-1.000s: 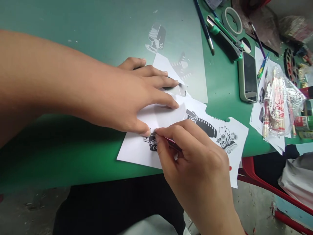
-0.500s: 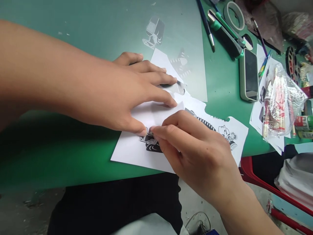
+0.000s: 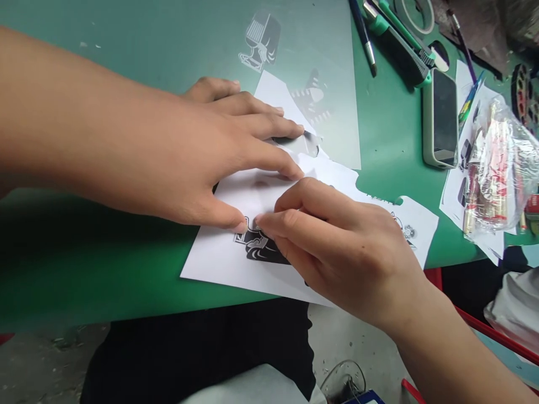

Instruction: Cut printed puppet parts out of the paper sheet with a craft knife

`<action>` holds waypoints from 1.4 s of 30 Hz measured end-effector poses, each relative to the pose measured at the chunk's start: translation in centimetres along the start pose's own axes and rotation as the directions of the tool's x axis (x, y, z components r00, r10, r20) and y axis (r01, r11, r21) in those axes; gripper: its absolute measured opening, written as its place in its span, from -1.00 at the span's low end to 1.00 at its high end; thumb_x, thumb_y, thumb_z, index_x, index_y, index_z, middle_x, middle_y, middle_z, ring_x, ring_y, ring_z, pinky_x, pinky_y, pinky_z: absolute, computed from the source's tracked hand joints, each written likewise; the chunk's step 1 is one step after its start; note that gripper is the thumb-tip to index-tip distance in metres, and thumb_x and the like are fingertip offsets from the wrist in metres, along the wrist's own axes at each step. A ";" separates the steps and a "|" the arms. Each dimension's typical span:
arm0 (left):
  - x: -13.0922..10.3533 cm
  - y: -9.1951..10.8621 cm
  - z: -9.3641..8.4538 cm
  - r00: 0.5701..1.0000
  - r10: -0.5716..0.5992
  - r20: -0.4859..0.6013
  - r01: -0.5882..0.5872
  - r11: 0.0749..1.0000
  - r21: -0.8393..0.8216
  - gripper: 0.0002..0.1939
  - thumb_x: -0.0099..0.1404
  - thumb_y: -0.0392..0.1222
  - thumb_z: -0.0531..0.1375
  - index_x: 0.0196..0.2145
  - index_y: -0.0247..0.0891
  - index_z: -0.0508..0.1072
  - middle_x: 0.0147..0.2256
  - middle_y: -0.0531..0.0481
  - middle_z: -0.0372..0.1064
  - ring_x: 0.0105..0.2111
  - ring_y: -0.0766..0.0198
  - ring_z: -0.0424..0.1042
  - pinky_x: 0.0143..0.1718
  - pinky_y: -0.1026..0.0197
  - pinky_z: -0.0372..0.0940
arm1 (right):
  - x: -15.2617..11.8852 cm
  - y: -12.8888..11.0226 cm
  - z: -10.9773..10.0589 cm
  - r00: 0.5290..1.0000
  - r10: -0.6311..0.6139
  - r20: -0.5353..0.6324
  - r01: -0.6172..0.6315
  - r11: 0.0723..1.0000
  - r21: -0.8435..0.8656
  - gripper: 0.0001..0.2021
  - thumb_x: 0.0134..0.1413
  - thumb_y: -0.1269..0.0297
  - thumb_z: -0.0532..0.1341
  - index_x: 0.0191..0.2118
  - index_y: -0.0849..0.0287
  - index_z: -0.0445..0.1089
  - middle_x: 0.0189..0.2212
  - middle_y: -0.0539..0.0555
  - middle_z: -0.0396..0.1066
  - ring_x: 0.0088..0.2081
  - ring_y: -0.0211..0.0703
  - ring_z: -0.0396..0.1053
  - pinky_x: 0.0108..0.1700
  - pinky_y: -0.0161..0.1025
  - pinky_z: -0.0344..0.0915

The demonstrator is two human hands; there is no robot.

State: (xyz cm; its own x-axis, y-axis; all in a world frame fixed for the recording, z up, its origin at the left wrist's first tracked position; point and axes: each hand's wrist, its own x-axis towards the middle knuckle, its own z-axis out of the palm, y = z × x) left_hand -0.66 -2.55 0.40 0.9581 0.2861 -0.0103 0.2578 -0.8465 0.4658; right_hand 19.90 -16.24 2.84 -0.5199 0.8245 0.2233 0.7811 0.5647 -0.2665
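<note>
Spread flat, my left hand (image 3: 227, 146) presses on a white paper sheet (image 3: 210, 264) printed with black figures. Its thumb lies at the edge of a black-and-white printed figure (image 3: 265, 249). My right hand (image 3: 337, 235) is closed in a pinch, its fingertips on the paper just right of that thumb. Whatever the pinch holds, if anything, is hidden by the fingers. The sheet has cut-out notches along its far right edge, and part of a line drawing (image 3: 408, 231) shows beyond my right knuckles. Beneath the sheet's far side lies a translucent sheet (image 3: 337, 56) with printed figures.
On the green table (image 3: 126, 275) lie a paintbrush (image 3: 362, 39), green-and-black cutters (image 3: 400, 47), a tape roll (image 3: 427, 19) and a phone (image 3: 440, 120). Further right, a clear plastic bag of red-and-gold tubes (image 3: 497, 168) rests on printed papers (image 3: 450, 191). A paint palette (image 3: 522, 95) is at the far right.
The view has shifted slightly. My right hand now covers more of the printed figures on the paper; its fingertips stay near the left thumb. My left hand remains spread on the sheet.
</note>
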 end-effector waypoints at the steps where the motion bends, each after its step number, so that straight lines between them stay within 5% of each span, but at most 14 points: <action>1: 0.0 0.0 0.0 1.000 0.000 0.004 0.000 1.000 -0.001 -0.35 0.25 0.25 0.08 0.29 0.25 0.23 0.44 0.35 -0.14 0.41 -0.01 -0.07 0.43 -0.23 -0.39 | 0.1 0.0 0.0 1.000 0.017 -0.003 -0.017 1.000 0.004 -0.86 0.26 0.50 0.20 -0.30 0.18 0.47 -0.32 0.00 0.45 -0.39 -0.33 0.36 -0.44 -0.32 0.16; 10: -0.4 -0.4 0.3 0.997 0.054 -0.055 -0.052 0.998 0.034 -0.38 0.28 0.30 0.05 0.29 0.38 0.15 0.44 0.40 -0.13 0.43 -0.05 -0.09 0.42 -0.35 -0.26 | 0.2 -1.1 0.2 0.994 0.101 -0.028 -0.102 0.994 -0.025 -0.85 0.22 0.52 0.21 -0.29 0.20 0.52 -0.35 -0.01 0.48 -0.39 -0.35 0.39 -0.44 -0.33 0.19; 22: -0.3 -0.3 0.0 1.000 -0.003 0.000 0.003 1.000 -0.027 -0.39 0.24 0.27 0.12 0.25 0.49 0.18 0.43 0.49 -0.14 0.43 -0.02 -0.14 0.45 -0.31 -0.35 | 0.2 -1.2 0.2 0.992 0.121 -0.019 -0.121 0.992 -0.019 -0.85 0.22 0.52 0.20 -0.29 0.20 0.50 -0.34 -0.02 0.48 -0.42 -0.37 0.35 -0.45 -0.33 0.17; 26: -0.3 0.0 -0.1 1.000 -0.006 -0.002 0.006 1.000 -0.001 -0.42 0.29 0.24 0.09 0.26 0.42 0.19 0.43 0.38 -0.12 0.42 -0.11 -0.11 0.39 -0.43 -0.26 | 0.4 -1.2 0.2 0.994 0.110 -0.024 -0.110 0.994 -0.011 -0.84 0.21 0.54 0.19 -0.32 0.19 0.47 -0.35 -0.01 0.48 -0.44 -0.38 0.33 -0.48 -0.33 0.12; 35: -0.1 0.3 -0.3 1.000 -0.017 0.023 0.019 0.997 -0.070 -0.40 0.26 0.18 0.11 0.26 0.26 0.28 0.44 0.35 -0.11 0.41 -0.08 -0.07 0.46 -0.23 -0.45 | 0.4 -1.4 0.3 0.993 0.113 -0.040 -0.114 0.993 -0.024 -0.84 0.19 0.54 0.20 -0.32 0.21 0.50 -0.38 -0.01 0.46 -0.46 -0.38 0.28 -0.50 -0.33 0.11; 42: -0.1 0.4 -0.7 0.999 -0.013 0.030 0.015 0.996 -0.088 -0.40 0.26 0.14 0.15 0.27 0.28 0.26 0.44 0.32 -0.10 0.42 -0.06 -0.07 0.45 -0.26 -0.43 | 0.4 -1.4 0.4 0.993 0.108 -0.040 -0.110 0.993 -0.032 -0.84 0.20 0.54 0.19 -0.33 0.21 0.49 -0.39 -0.01 0.44 -0.46 -0.37 0.28 -0.51 -0.32 0.10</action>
State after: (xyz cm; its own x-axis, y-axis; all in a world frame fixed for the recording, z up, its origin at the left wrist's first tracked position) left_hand -0.71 -2.63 1.17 0.9581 0.2831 -0.0428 0.2603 -0.7992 0.5418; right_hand 18.44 -16.68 2.88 -0.4178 0.8788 0.2307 0.8440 0.4694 -0.2597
